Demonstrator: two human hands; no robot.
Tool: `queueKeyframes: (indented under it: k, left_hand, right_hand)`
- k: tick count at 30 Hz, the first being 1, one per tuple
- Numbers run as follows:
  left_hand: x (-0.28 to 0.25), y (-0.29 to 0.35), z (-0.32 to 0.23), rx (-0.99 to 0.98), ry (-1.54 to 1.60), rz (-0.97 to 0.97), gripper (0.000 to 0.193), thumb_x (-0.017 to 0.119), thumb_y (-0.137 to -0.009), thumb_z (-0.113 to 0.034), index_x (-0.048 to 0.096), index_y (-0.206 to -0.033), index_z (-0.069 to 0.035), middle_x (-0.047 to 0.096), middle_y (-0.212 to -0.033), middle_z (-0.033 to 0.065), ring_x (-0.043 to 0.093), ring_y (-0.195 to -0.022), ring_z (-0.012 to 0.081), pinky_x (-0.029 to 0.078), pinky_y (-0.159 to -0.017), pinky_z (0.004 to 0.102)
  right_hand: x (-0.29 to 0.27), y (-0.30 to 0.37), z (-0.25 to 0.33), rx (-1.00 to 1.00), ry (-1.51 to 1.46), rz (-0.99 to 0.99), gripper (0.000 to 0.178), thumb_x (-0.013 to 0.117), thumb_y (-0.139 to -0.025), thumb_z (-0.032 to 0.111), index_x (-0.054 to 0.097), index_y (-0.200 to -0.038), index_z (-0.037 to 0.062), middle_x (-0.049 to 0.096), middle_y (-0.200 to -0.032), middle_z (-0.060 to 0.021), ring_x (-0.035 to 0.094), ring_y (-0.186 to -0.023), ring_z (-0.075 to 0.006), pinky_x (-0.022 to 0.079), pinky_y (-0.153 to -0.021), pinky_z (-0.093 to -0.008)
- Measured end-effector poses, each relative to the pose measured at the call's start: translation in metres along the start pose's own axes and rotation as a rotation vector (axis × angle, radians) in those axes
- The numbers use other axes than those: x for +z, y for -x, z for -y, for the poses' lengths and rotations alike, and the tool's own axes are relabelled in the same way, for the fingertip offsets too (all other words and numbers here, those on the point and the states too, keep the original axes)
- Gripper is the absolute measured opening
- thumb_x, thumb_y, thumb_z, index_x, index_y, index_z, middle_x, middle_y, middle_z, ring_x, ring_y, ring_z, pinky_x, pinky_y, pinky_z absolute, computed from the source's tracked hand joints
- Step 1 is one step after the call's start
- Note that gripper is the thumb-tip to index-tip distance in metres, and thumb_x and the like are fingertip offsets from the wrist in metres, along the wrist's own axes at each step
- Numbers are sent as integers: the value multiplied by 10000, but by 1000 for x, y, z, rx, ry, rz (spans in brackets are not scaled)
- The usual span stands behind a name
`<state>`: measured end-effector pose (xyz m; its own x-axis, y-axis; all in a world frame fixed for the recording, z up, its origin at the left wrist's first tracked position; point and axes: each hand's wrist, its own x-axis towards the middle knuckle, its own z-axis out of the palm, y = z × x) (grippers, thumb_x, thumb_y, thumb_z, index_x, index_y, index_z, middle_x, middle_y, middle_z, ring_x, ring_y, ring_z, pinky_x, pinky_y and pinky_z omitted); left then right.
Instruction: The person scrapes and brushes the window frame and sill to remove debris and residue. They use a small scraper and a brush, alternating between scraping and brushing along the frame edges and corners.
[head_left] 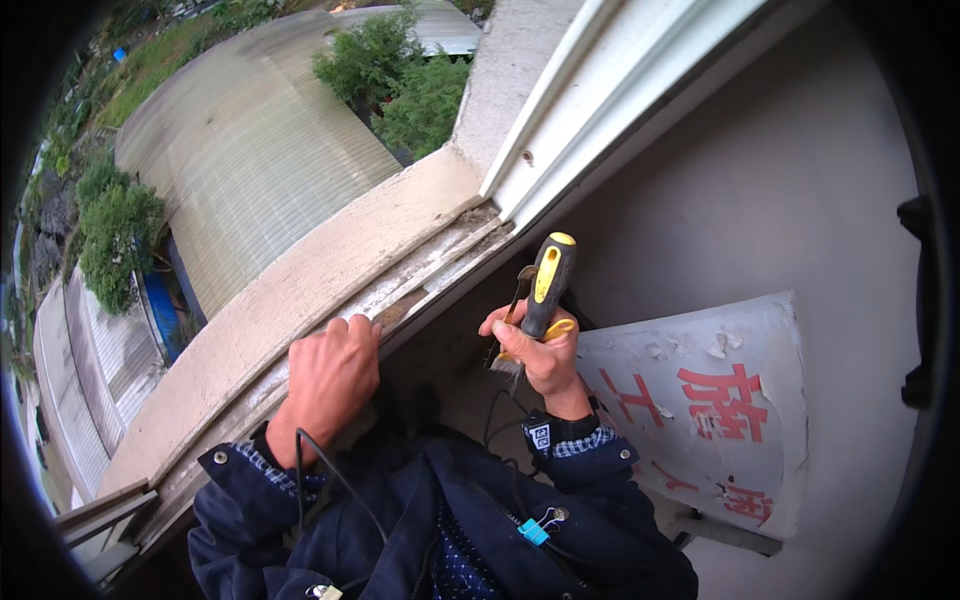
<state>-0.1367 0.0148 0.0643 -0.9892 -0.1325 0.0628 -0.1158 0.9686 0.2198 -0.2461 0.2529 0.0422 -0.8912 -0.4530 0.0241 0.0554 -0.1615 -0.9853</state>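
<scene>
My left hand [335, 370] is closed in a fist over the worn window track [440, 262], knuckles up. Whatever its curled fingers may hold is hidden beneath them. Away from the sill, my right hand [545, 362] is wrapped round a screwdriver [550, 285], whose black and yellow handle points up. A thin, brownish metal piece [522, 285] stands along the handle in the same hand. Below my fingers shows a pale, bristle-like end [506, 364], and a yellow loop [560, 328] sticks out beside the thumb; I cannot tell what tools these two parts belong to.
A white window frame [600, 110] rises at the sill's far end. Outside lie curved corrugated roofs [260, 140] and trees [400, 85], well below. On my right leans a white sign board [700, 400] with red characters. Black cables [345, 475] hang by my sleeves.
</scene>
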Motion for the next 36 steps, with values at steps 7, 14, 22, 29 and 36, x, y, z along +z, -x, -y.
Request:
queueKeyframes:
  k: [7,14,22,29,36]
  left_hand:
    - [8,-26,-16,7,-18,64,307,531,-1025,-257,584,-832,-25,670,-756,210,680,-614,371,529,-533,468]
    - [19,-60,-36,56,-1,82,221,508,-977,-159,593,-856,4,679,-756,234,695,-644,386,545,-568,482]
    - [37,-96,-51,80,24,118,247,534,-987,-211,586,-865,-3,686,-749,220,683,-663,421,532,-588,516]
    - [48,-114,-64,32,93,89,302,519,-1018,-266,586,-863,-16,688,-725,227,687,-667,429,542,-615,532]
    - [41,-117,-62,-22,215,37,361,558,-1004,-321,621,-832,-10,686,-750,250,674,-710,454,537,-658,544]
  right_hand:
    - [-15,6,-1,-32,-31,45,65,712,-923,44,663,-910,3,735,-893,-92,659,-833,-120,521,-775,-277]
    - [-13,9,2,-80,-10,-31,200,708,-895,28,575,-747,48,607,-682,-52,696,-777,-199,491,-643,-290]
    - [-24,13,4,-87,-8,-61,153,703,-901,26,594,-795,35,631,-735,-52,685,-793,-177,516,-715,-304]
    - [-33,21,3,-68,-7,-58,66,706,-924,44,651,-907,11,735,-899,-87,639,-806,-100,513,-749,-272]
    - [-34,20,-2,-89,-7,-87,82,708,-928,62,655,-887,15,731,-891,-77,639,-805,-96,511,-735,-265]
